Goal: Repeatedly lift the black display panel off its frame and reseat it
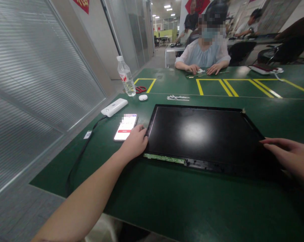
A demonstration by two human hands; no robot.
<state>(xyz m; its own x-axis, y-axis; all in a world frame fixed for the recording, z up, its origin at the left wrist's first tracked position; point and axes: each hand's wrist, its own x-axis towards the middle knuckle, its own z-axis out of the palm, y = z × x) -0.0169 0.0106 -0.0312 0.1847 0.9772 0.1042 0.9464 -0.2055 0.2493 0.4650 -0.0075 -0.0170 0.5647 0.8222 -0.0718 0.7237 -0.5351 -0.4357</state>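
A black flat display panel (217,134) lies face up on the green table, with a green circuit strip (164,158) along its near edge. My left hand (137,139) grips the panel's left edge, its fingers curled and partly hidden. At the right edge, my right hand (290,153) pinches the panel between thumb and fingers. Just left of my left hand is a phone (125,127) with a lit screen. A small pale scrap sticks to the panel's far right corner.
Left of the panel stand a water bottle (126,76), red-handled scissors (141,89), a white earbud case (143,97) and a white power bank (114,107) with a black cable (82,154). Pale strips (178,98) lie beyond the panel. Across the table (192,201) sits a person (204,50).
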